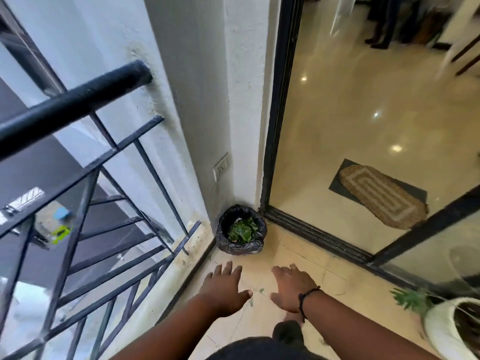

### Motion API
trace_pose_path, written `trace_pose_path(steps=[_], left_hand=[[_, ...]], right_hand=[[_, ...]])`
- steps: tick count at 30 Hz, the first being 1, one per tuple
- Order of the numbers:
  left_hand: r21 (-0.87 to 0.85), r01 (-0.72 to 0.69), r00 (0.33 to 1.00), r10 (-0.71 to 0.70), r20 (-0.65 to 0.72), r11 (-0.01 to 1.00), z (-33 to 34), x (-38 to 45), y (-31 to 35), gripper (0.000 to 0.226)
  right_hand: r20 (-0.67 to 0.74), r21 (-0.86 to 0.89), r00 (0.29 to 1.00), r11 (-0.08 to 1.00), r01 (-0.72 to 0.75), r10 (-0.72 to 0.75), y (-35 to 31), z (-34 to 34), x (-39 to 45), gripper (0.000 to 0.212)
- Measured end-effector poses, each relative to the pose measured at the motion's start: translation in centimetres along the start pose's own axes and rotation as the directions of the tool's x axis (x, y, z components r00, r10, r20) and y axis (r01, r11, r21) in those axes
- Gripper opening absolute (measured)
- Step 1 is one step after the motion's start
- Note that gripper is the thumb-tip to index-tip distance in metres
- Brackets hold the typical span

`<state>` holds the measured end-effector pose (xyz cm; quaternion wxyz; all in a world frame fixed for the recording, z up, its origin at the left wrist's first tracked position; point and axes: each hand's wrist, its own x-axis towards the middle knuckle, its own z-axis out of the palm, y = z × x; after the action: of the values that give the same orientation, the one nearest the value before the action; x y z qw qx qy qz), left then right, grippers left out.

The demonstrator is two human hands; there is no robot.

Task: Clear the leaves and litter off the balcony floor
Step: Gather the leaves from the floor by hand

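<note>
Down at six o'clock I have both hands out over the balcony floor (262, 258), palms down. My left hand (225, 288) has its fingers spread and straight, holding nothing, thumb out toward three o'clock. My right hand (293, 288), with a dark cord bracelet (306, 298) at the wrist, is likewise released, fingers relaxed and pointing toward twelve. Between the two thumbs, just below them, small green leaf scraps (261, 291) lie on the tile, apart from the fingers of either hand. At twelve o'clock from the fingertips, well apart, the bin with a black bag (242, 229) sits in the corner with green leaves (241, 231) inside. At four o'clock stands a white plant pot (446, 328); at nine, the black railing (78, 178)
</note>
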<state>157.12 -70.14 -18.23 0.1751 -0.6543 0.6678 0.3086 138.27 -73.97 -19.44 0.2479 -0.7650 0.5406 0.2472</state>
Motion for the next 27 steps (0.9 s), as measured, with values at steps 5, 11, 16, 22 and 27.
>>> trace_pose_path(steps=[5, 11, 16, 22, 27], left_hand=[[0.044, -0.067, 0.998, 0.067, -0.005, 0.997, 1.1, -4.1, 0.6, 0.077], [0.135, -0.131, 0.990, 0.122, 0.067, 0.982, 3.0, -5.8, 2.6, 0.079], [0.225, -0.237, 0.971, 0.226, 0.074, 0.945, 3.7, -6.2, 7.1, 0.078], [0.372, -0.363, 0.932, 0.341, 0.126, 0.854, 5.9, -7.6, 14.1, 0.079], [0.457, -0.494, 0.868, 0.453, 0.205, 0.739, 10.6, -10.6, 21.9, 0.078]], right_hand=[[-0.068, 0.013, 0.997, 0.999, 0.049, -0.048, -1.7, 0.9, -6.7, 0.065], [-0.063, 0.115, 0.996, 0.992, -0.054, 0.061, 0.4, 3.9, -12.4, 0.066], [-0.028, 0.202, 0.978, 0.959, -0.197, 0.207, 4.5, 7.6, -17.2, 0.067], [-0.010, 0.387, 0.927, 0.856, -0.342, 0.375, 8.8, 13.5, -24.2, 0.067], [0.025, 0.514, 0.877, 0.747, -0.422, 0.479, 11.6, 20.3, -32.0, 0.068]])
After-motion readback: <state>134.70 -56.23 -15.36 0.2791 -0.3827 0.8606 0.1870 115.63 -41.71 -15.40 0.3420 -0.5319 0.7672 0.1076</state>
